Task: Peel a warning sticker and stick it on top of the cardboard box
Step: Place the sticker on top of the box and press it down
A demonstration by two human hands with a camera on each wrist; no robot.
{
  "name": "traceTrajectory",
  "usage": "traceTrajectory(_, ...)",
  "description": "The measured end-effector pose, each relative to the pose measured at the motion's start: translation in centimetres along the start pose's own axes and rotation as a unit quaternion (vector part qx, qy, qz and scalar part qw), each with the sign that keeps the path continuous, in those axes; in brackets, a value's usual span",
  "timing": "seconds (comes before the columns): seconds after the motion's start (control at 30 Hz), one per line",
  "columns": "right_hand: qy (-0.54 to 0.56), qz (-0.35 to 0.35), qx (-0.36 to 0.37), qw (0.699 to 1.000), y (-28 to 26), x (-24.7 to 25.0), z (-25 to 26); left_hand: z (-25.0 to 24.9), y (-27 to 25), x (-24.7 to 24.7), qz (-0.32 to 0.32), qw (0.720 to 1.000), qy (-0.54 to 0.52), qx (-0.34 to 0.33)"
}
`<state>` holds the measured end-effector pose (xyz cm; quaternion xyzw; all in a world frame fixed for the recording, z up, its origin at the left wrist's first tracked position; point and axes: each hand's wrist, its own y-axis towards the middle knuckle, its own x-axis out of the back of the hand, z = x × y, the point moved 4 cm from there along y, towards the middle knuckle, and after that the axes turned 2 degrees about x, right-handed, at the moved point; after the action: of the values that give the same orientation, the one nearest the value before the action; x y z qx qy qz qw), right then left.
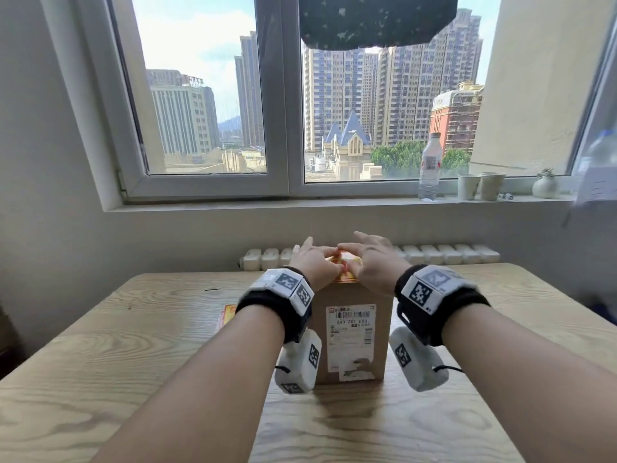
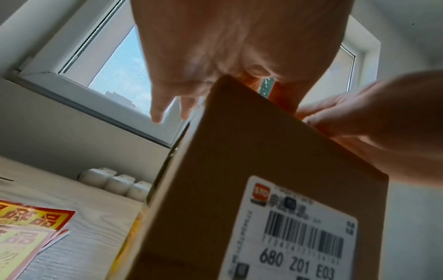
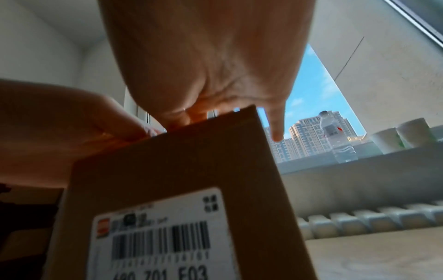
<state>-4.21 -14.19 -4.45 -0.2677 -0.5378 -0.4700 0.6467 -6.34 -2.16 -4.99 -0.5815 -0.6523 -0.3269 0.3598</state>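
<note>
A tall brown cardboard box [image 1: 354, 295] stands upright in the middle of the wooden table [image 1: 133, 362], its white shipping label facing me. On its top lies a yellow and red warning sticker [image 1: 344, 262]. My left hand [image 1: 317, 262] and right hand [image 1: 369, 262] both rest on it from either side, fingertips pressing down near the middle. The wrist views look up the box [image 2: 239, 151] [image 3: 179, 161] at each palm [image 2: 227, 47] [image 3: 215, 66]; little fingers hang past the top edge. Most of the sticker is hidden under the hands.
Spare red and yellow sticker sheets [image 1: 227, 317] [image 2: 28, 227] lie on the table left of the box. A radiator [image 1: 434, 253] runs behind the table. On the windowsill stand a water bottle [image 1: 430, 165], two paper cups [image 1: 480, 185] and a small plant pot [image 1: 544, 185].
</note>
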Motion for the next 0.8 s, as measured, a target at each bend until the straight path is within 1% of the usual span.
traceTrajectory(0.03,0.005,0.027,-0.006,1.000,0.3,-0.6,0.2,0.0,0.2,-0.2,0.007,1.000,-0.003,-0.004)
traceTrajectory(0.1,0.020,0.042,-0.030,0.998,0.8,-1.5,0.0,0.4,0.6,-0.3,0.016,1.000,0.008,-0.005)
traceTrajectory(0.17,0.016,0.038,-0.048,0.998,1.1,-1.8,-0.2,0.8,1.0,-0.6,0.023,1.000,0.021,0.004)
traceTrajectory(0.27,0.011,0.020,-0.045,0.999,1.1,-1.9,-0.5,1.5,1.3,-0.8,0.018,0.999,0.032,0.014)
traceTrajectory(0.47,0.037,-0.004,-0.060,0.997,0.7,-1.7,-0.4,2.1,1.3,-0.4,-0.001,1.000,0.007,0.029)
traceTrajectory(0.57,0.049,-0.003,-0.072,0.996,0.6,-1.4,-0.4,2.3,1.2,-0.4,0.005,0.999,-0.001,0.034)
traceTrajectory(0.67,0.053,0.003,-0.076,0.996,0.7,-1.4,-0.6,2.4,1.2,-0.4,0.027,0.999,-0.015,0.037)
traceTrajectory(0.73,0.065,0.000,-0.084,0.994,0.8,-1.5,-0.8,2.5,1.0,-0.4,0.030,0.998,-0.036,0.034)
traceTrajectory(0.8,0.095,-0.013,-0.102,0.990,0.9,-1.6,-1.3,3.2,0.7,-0.6,0.033,0.995,-0.075,0.052)
